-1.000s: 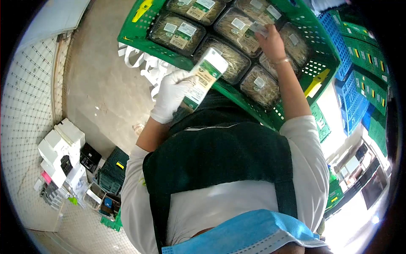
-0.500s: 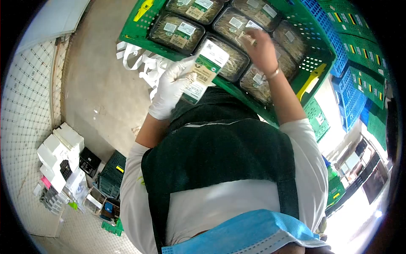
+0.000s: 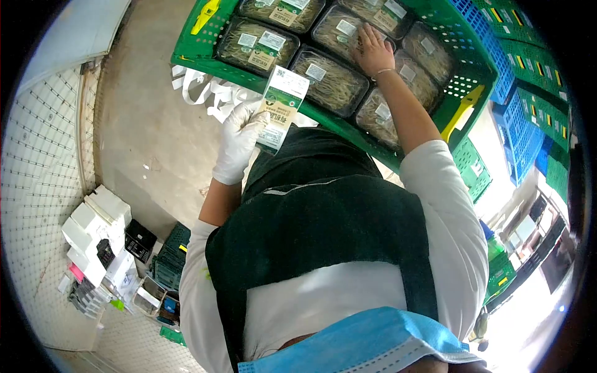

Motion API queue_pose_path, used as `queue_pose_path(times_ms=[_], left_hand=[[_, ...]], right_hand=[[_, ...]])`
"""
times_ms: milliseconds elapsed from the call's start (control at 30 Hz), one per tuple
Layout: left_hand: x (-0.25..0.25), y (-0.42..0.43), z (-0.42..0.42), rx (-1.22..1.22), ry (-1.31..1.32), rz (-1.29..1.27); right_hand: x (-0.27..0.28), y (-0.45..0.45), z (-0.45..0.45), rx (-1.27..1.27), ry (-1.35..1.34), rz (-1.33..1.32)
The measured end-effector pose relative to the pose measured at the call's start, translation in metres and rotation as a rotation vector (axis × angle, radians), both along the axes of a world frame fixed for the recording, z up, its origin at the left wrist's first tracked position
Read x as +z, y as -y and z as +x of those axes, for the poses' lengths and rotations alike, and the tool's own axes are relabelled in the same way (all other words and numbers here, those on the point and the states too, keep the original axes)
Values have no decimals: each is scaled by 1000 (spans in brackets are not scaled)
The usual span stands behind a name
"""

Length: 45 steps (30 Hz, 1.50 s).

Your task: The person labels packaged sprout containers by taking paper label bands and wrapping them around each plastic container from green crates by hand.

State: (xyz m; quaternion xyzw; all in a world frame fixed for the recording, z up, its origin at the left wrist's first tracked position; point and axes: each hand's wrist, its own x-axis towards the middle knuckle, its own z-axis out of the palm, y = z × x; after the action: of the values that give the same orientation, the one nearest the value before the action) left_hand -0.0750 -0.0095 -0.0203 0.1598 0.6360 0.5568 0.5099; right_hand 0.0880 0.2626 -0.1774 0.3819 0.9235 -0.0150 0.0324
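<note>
My left hand (image 3: 234, 146), in a white glove, is closed round a strip of printed green, white and tan labels (image 3: 283, 99), held upright before the crate's near side. Bare and with its fingers stretched out, my right hand (image 3: 375, 53) lies flat on a clear-topped black tray (image 3: 329, 30) of thin pale strands that look like sprouts. Whatever is under the palm is hidden. Several similar trays fill the green crate (image 3: 194, 55). The pack (image 3: 329, 87) nearest the labels has only a small white sticker; the back-left pack (image 3: 260, 46) carries a larger tan-and-white label too.
White straps (image 3: 214, 93) hang below the crate's left side. Stacked blue crates (image 3: 519, 137) and green crates (image 3: 538, 81) stand at the right. White boxes (image 3: 96, 224) and a black crate (image 3: 140, 239) sit on the floor at lower left.
My right hand has come down from above the trays onto the middle pack, and its fingers have straightened. The label strip in my left hand has shifted slightly left and down.
</note>
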Motion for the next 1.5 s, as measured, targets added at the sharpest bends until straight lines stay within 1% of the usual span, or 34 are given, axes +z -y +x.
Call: queue_pose_path(times_ms=[67, 100, 133, 200, 233, 267, 300, 333, 367, 400, 433, 467, 500, 533, 600, 667, 700, 733, 767, 800, 833, 933, 967, 1000, 1033, 1067, 1133, 1200, 1267, 1300, 1333, 1400, 1433, 1500], left_hand=[[1, 5, -2, -19, 9, -19], [-2, 5, -1, -27, 14, -17], [-4, 7, -1, -43, 38, -8], [-1, 3, 0, -56, 68, 7], [7, -4, 5, -22, 83, 35], [14, -9, 10, 14, 96, 58], [16, -11, 11, -10, 100, 78], [10, -7, 7, -11, 98, 79], [0, 1, -2, -189, -38, 45], [3, -1, -6, -366, -174, 11], [7, -4, -7, -401, -326, 57], [10, -12, -1, -402, -326, 57], [23, -29, 13, -244, -257, 152], [20, -31, 18, -182, -246, 148], [15, -35, 28, -57, -225, 145], [2, -28, 23, -124, -309, -5], [2, -25, 22, -157, -186, -51], [-3, -17, 14, -235, -144, -114], [5, -14, 10, -181, -98, -94], [14, -11, 4, -123, -55, -69], [11, 0, -9, -79, 22, -108], [6, 15, -23, 21, 19, -59], [0, 20, -25, 16, -76, -56], [0, 21, -25, 24, -76, -61], [1, 20, -25, -47, -17, -70], [2, 19, -25, -119, 43, -78], [2, 13, -20, -139, 37, -72], [2, 4, -10, -68, 107, 31], [3, -5, -7, -75, 117, 48], [5, -9, -4, -16, 167, 48], [6, -12, -3, 42, 214, 47], [3, -14, -4, 53, 179, 71], [3, -16, -4, 83, 127, 93], [-2, -13, -5, 83, 84, 88]], right_hand=[[7, 7, 9, -114, 75, -51], [-2, 9, 21, -129, -22, 55], [17, 8, 20, -139, -17, 62], [60, 10, 21, -360, 219, -609], [68, 27, 21, -317, -103, -606], [94, 46, 16, -210, -496, -933], [111, 66, 6, -6, -753, -1158], [145, 86, -1, 78, -723, -1273], [161, 98, -7, 128, -675, -1209], [168, 103, -11, 223, -644, -978], [170, 105, -12, 264, -626, -960], [171, 108, -13, 303, -608, -943], [172, 113, -14, 290, -655, -1030], [175, 122, -14, 211, -666, -1018], [177, 131, -14, 157, -734, -846], [169, 119, -11, 287, -719, -603], [163, 104, -9, 252, -661, -469], [155, 82, -6, 51, -623, -451], [149, 49, 0, -71, -546, -462], [139, 20, 9, -111, -456, -420], [132, 19, 13, -106, -364, -483], [78, 56, 14, -66, -42, -588], [47, 70, 18, 33, -98, -446], [13, 82, 22, 132, -153, -305], [-14, 84, 25, 214, -76, -170], [-12, 85, 24, 219, -77, -175], [5, 79, 23, 132, -81, 14], [23, 73, 30, 108, -52, -20], [35, 68, 37, 72, -171, -83], [29, 67, 38, 167, -288, -87], [23, 72, 35, 169, -229, -120], [11, 84, 23, 201, -183, -75], [8, 91, 20, 214, -38, -62], [4, 94, 28, 274, -58, -24]])
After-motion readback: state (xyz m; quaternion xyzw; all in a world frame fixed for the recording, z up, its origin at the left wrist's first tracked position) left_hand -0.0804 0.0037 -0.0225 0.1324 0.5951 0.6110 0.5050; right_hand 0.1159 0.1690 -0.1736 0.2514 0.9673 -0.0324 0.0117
